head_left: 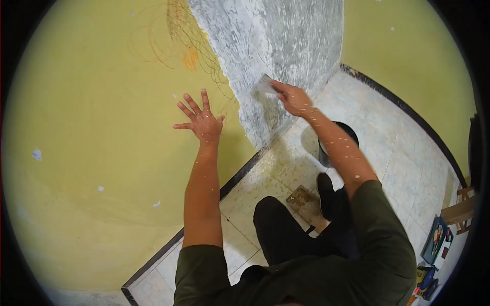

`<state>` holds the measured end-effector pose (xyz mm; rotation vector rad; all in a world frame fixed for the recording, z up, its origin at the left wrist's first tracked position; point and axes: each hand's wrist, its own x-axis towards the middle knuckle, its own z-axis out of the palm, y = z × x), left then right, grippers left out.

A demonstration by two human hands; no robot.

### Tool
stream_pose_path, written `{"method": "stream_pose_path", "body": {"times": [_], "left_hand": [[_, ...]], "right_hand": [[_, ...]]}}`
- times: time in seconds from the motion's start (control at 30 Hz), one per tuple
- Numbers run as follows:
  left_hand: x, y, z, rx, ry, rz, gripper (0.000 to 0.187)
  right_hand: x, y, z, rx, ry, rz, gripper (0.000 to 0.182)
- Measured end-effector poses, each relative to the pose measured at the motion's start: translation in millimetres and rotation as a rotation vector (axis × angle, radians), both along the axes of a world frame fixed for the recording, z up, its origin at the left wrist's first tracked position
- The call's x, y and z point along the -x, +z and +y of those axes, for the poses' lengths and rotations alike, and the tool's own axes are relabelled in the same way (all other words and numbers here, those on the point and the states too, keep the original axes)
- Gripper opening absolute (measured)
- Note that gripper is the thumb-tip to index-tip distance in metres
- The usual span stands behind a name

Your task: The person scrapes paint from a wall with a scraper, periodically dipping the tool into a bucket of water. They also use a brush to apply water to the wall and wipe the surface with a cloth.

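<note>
My right hand (295, 98) grips a scraper (266, 85), its flat metal blade against the bare grey-white patch (286, 46) where paint has come off. To the left, my left hand (204, 122) is spread with fingers apart against the yellow painted wall (112, 117). A ragged paint edge runs between the two hands. Dark and orange scribbles (190, 57) mark the yellow paint above my left hand. Small pale flakes stick to both forearms.
Paint flakes (278, 166) lie on the tiled floor by the black baseboard (240, 176). A dark bucket (347, 130) stands under my right forearm. Near my knees is a worn brown board (306, 204). A tray of tools (436, 239) sits at the far right.
</note>
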<state>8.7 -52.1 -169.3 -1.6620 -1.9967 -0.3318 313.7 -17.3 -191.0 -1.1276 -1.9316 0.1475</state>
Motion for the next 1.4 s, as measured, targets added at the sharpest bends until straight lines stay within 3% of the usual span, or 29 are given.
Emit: {"method": "stream_pose_path", "body": {"times": [0.13,0.2,0.3,0.37,0.5,0.67,0.77,0.87,0.93,1.0,1.1,1.27,1.4], "left_hand": [[29.6,5.6,6.5,-0.071,-0.071,0.187,0.114],[37.7,18.7,19.0,-0.144,-0.150,0.351,0.109],[33.9,45.9,20.7,-0.190,-0.189,0.541,0.094],[38.0,40.1,22.6,-0.197,-0.202,0.553,0.094],[33.1,36.5,31.0,-0.291,-0.237,0.562,0.094],[33.7,37.7,33.8,-0.303,-0.240,0.588,0.094],[34.6,36.1,31.1,-0.301,-0.239,0.586,0.093],[31.6,36.3,33.0,-0.322,-0.234,0.583,0.092],[33.7,35.3,29.9,-0.305,-0.211,0.577,0.091],[33.4,34.7,32.1,-0.311,-0.219,0.564,0.090],[33.6,32.9,32.3,-0.344,-0.215,0.561,0.090],[27.5,27.4,33.7,-0.351,-0.173,0.469,0.089],[26.8,20.8,38.3,-0.386,-0.164,0.459,0.093]], "right_hand": [[80.3,-75.7,-1.8,0.364,-0.141,0.423,0.056],[133.1,-139.5,-11.9,0.298,0.045,0.902,0.054],[160.6,-163.7,-19.6,0.437,0.103,1.049,0.053],[170.2,-180.1,-15.3,0.117,0.036,0.876,0.054],[166.2,-189.3,-4.0,0.216,0.048,0.863,0.046],[164.4,-137.7,15.6,0.057,-0.065,0.846,0.044],[154.9,-134.9,15.4,0.103,-0.049,0.811,0.046],[148.0,-178.9,0.2,0.181,-0.116,0.694,0.048],[153.0,-175.6,-0.1,0.196,-0.100,0.764,0.048],[154.8,-159.7,10.7,0.057,-0.051,0.788,0.047],[145.2,-118.5,10.3,0.120,-0.099,0.636,0.045],[145.8,-160.0,-1.1,0.163,-0.085,0.696,0.043],[141.7,-159.6,4.2,0.218,-0.063,0.701,0.043]]}}
